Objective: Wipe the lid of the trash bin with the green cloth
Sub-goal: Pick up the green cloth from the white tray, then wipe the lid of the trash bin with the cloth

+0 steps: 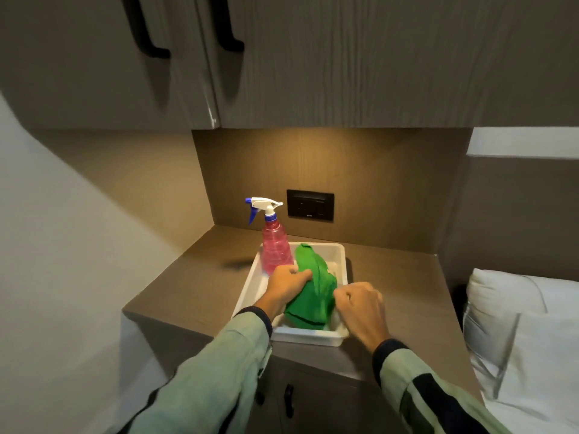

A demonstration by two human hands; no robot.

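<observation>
A green cloth (pixel 313 289) lies bunched in a white plastic tray (pixel 340 255) on a brown bedside counter. My left hand (pixel 286 285) grips the cloth's left edge, near its middle. My right hand (pixel 360 305) is closed on the cloth's right side at the tray's front corner. No trash bin or lid is in view.
A pink spray bottle (pixel 274 249) with a white and blue trigger stands in the tray's back left corner. A black socket panel (pixel 310 204) sits on the back wall. Cabinets (pixel 282 57) hang overhead. A white pillow (pixel 520 324) lies at the right, cupboard doors (pixel 291 399) below the counter.
</observation>
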